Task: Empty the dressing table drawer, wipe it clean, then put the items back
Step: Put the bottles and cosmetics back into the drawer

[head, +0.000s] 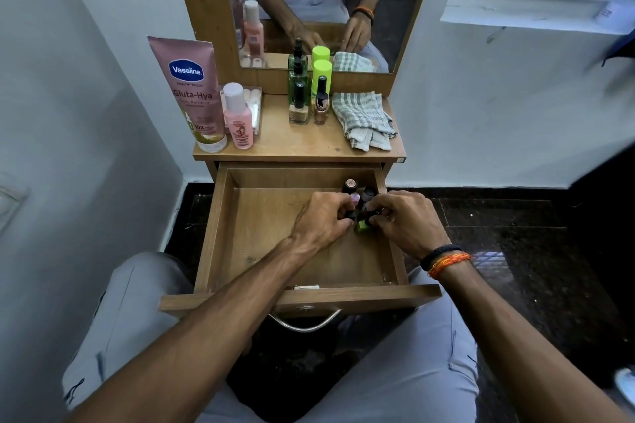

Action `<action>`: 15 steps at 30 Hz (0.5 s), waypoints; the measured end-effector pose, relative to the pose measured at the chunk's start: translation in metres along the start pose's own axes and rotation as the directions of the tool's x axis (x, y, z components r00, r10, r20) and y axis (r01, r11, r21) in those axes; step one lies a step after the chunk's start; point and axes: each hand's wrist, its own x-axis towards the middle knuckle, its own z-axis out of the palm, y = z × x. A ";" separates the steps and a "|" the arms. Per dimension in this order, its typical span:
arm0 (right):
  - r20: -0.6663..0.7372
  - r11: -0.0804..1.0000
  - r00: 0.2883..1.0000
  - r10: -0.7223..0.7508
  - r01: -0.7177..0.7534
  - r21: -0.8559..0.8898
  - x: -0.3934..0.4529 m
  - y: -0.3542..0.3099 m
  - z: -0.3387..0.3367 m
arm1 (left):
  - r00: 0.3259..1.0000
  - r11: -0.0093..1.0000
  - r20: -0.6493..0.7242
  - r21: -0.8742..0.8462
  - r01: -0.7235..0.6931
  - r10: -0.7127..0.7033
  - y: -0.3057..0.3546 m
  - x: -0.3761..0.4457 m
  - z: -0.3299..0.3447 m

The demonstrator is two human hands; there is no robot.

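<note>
I see the drawer [220, 237] pulled open, and both hands are down in its far right corner among a cluster of small bottles [357, 194]: the left hand [321, 220] has its fingers curled round a dark-capped one, and the right hand [402, 220] pinches a green nail polish bottle [361, 225]. On the surface [295, 144] above sit a folded checked cloth [366, 118] at the right, two nail polishes and green bottles at the middle, and a pink lotion tube [192, 93] at the left.

drawer [220, 233]: wooden, pulled fully out, floor mostly bare
small bottles [357, 197]: dark-capped cluster, upright, drawer's back right corner
green bottle [361, 225]: nearest the front of that cluster
cloth [366, 118]: grey-white check, crumpled, tabletop right
tabletop bottles [299, 103]: upright, centre, against mirror frame
</note>
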 end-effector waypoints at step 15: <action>-0.008 0.999 1.000 -0.011 0.011 -0.041 0.003 0.003 0.006 | 0.999 0.999 0.016 0.016 -0.028 0.027 -0.003 -0.002 0.002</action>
